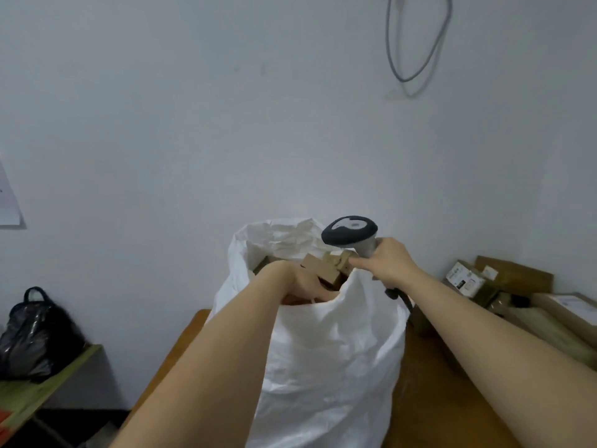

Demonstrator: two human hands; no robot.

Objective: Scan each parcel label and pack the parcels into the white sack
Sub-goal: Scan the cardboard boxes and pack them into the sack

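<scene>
A tall white sack (326,360) stands open on the wooden table (429,405) in front of me. Brown cardboard parcels (323,270) show inside its mouth. My left hand (300,282) reaches down into the sack among the parcels; the sack's front rim hides its fingers, so I cannot tell whether it holds one. My right hand (387,263) grips the handle of a grey and black barcode scanner (350,232) just above the sack's right rim, and its fingertips touch that rim.
More cardboard parcels (504,286) are stacked on the table at the right, against the wall. A black plastic bag (35,334) sits on a green shelf at the left. A grey cable (416,43) hangs on the wall above.
</scene>
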